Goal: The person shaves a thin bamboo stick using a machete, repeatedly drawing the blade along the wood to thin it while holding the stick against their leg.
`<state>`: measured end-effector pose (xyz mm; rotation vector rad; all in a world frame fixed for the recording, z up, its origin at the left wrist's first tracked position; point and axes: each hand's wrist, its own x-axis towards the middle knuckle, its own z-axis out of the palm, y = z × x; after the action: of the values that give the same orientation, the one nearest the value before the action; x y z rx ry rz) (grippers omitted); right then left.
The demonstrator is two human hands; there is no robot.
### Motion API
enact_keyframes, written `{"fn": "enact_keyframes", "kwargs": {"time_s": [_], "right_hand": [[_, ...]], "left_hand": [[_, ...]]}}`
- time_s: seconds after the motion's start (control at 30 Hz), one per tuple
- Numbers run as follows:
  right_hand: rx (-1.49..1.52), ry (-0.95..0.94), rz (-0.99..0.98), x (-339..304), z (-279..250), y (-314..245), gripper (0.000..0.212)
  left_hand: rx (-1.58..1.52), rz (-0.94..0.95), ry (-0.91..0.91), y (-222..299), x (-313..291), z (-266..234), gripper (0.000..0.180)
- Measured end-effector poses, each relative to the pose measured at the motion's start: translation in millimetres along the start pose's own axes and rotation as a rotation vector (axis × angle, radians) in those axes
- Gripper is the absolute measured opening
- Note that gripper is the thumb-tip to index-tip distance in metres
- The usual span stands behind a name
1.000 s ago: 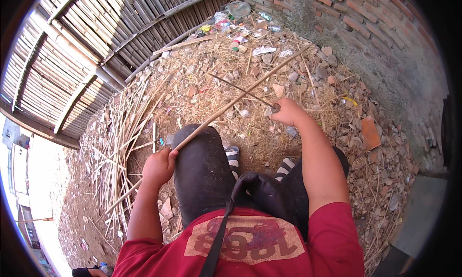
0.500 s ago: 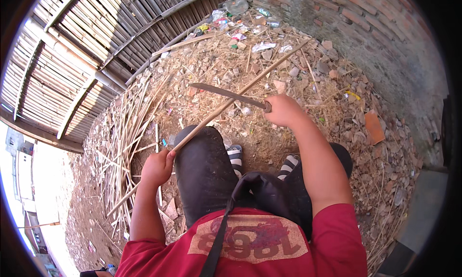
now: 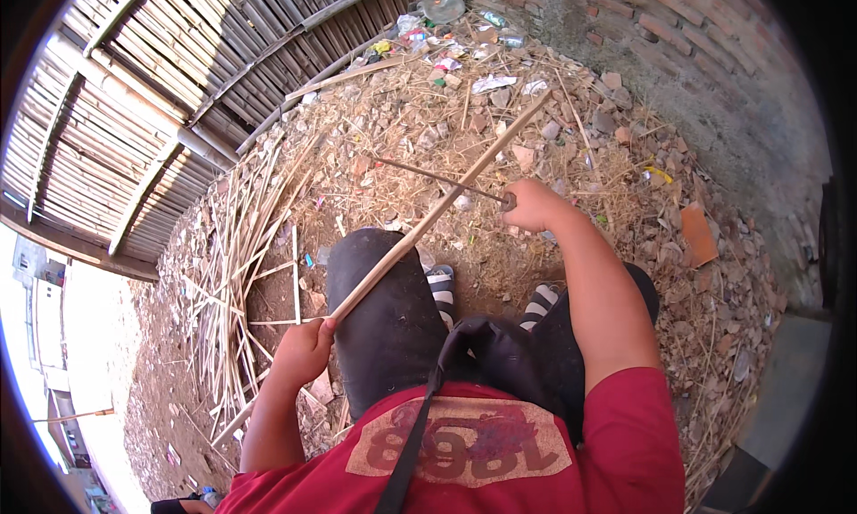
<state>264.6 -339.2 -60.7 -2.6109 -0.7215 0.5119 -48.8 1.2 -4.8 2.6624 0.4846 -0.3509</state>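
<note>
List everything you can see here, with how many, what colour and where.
stick: one, pale tan, slanting from the left hand up toward the litter
blade: one, dark and thin, held across the stick
strips: many, pale yellow, heaped on the ground at left
fence: one, grey-brown slats, upper left
wall: one, red brick and grey, upper right
litter: many scraps, mixed colours, by the wall's foot
brick piece: one, orange, on the rubble at right
bag: one, black, on the lap
sandals: two, black and white striped, below the knees
left hand: shut on the stick's near end
right hand: shut on the blade's handle
</note>
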Motion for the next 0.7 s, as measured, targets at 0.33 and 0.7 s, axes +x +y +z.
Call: {"fn": "enact_keyframes", "kwargs": {"time_s": [0.33,0.7], "right_hand": [[0.144,-0.022,0.163,-4,-14,4,0.025],[0.096,0.066,0.165,-1,-11,16,0.03]], "left_hand": [[0.088,-0.044,0.036,10,5,0,0.056],[0.052,-0.03,-0.022,-3,12,-7,0.054]]}}
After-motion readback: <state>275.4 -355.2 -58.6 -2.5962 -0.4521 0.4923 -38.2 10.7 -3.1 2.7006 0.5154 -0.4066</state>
